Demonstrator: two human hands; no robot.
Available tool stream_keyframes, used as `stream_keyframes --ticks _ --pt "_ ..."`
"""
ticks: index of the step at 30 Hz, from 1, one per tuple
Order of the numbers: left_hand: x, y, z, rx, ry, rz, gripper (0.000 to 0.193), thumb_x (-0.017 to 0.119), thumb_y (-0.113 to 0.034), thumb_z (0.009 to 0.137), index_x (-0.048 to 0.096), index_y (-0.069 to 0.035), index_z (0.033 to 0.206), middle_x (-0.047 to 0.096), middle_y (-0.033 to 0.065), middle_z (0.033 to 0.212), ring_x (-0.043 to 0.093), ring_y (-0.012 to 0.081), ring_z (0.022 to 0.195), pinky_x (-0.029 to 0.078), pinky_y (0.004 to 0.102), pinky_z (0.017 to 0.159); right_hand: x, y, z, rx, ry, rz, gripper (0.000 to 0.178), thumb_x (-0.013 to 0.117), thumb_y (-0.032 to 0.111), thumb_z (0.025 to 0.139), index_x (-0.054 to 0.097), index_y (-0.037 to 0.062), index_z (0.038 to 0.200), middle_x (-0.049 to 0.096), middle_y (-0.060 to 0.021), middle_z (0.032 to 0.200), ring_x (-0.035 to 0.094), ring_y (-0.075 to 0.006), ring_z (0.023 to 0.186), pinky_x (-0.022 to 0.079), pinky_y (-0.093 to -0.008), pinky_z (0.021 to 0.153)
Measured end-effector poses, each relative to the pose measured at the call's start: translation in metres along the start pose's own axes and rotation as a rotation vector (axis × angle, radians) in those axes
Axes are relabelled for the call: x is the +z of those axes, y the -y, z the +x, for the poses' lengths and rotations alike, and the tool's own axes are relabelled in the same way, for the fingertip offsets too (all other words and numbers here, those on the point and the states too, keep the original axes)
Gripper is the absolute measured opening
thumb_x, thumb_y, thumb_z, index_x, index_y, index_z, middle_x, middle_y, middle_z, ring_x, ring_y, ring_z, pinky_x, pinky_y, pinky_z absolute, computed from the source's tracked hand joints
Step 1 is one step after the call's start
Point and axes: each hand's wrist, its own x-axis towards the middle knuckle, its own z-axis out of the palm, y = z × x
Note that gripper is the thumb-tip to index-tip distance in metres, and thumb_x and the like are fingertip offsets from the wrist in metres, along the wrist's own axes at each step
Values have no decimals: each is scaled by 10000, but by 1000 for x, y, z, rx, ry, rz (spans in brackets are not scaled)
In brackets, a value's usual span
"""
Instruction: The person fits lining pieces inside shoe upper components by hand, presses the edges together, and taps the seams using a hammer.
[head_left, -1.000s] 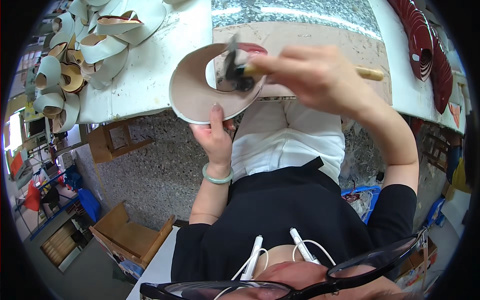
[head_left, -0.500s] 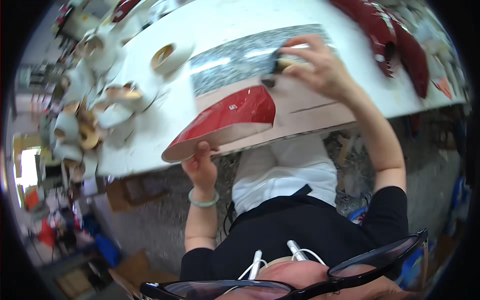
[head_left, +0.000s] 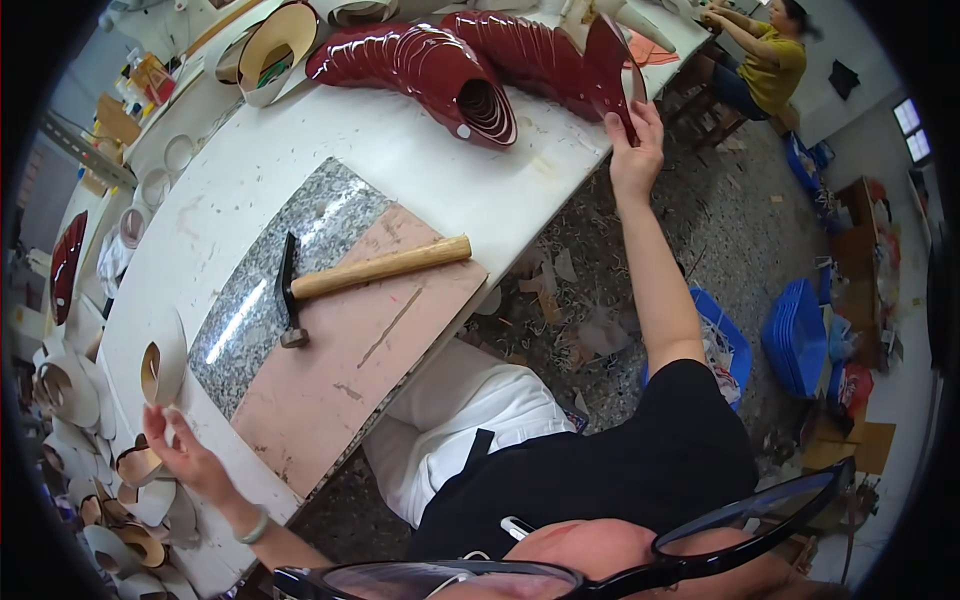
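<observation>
My right hand [head_left: 638, 160] is closed on the edge of a glossy red shoe upper [head_left: 606, 70], thumb on one side and fingers on the other. This upper stands at the near end of a nested row of dark red uppers [head_left: 520, 55]. My left hand [head_left: 188, 455] is open, fingers apart and holding nothing, close to a white shoe upper with tan lining [head_left: 165, 360]. A hammer [head_left: 370, 272] with a wooden handle and black metal head lies on a pinkish board [head_left: 330, 390], beside a grey speckled stone slab [head_left: 290, 250].
Another nested row of red uppers [head_left: 400, 75] lies further left. White uppers [head_left: 75, 390] pile up at the left edge. Stacked blue baskets [head_left: 795, 335] stand on the scrap-strewn floor. A person in a yellow top [head_left: 770, 60] sits at the far right.
My view has swung right. The hammer has left my right hand and lies on the board. My left hand has let go of the red upper; my right hand now grips one at the row.
</observation>
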Motion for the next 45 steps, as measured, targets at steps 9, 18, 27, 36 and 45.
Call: stream_keyframes --ticks 9,18,27,36,45 --pt "-51 96 61 179 313 762 469 589 -260 956 486 -40 1357 447 182 1423 402 338 1308 295 426 1083 45 -90 19 193 261 134 564 820 202 759 449 -17 1123 473 -215 1328 514 -289 1198 440 -362 996" --pt "-76 74 74 69 285 884 272 580 -117 936 563 8 1176 613 149 1151 564 281 1043 408 363 936 35 -30 24 -9 229 -214 980 819 287 736 214 -68 1420 326 -304 1429 345 -402 1342 294 -425 1122" --pt "18 -80 -26 190 173 -261 294 505 122 888 571 -6 1145 610 85 1171 502 237 1224 440 375 980 35 203 -81 -579 975 393 376 711 144 816 627 76 1176 609 -94 1147 548 -281 1063 455 -366 927" --pt "32 -77 -74 353 466 176 245 614 121 792 669 -44 964 661 53 969 510 313 1171 427 379 958 87 203 -86 -587 1020 388 315 667 63 829 684 70 1143 611 -91 987 543 -262 927 465 -350 845" --pt "30 -80 -67 -625 437 -317 280 453 -323 1031 481 -74 1157 604 30 873 582 77 864 466 215 770 144 153 -81 -341 789 -92 225 605 224 902 663 121 1093 616 -136 970 534 -336 941 451 -425 808"
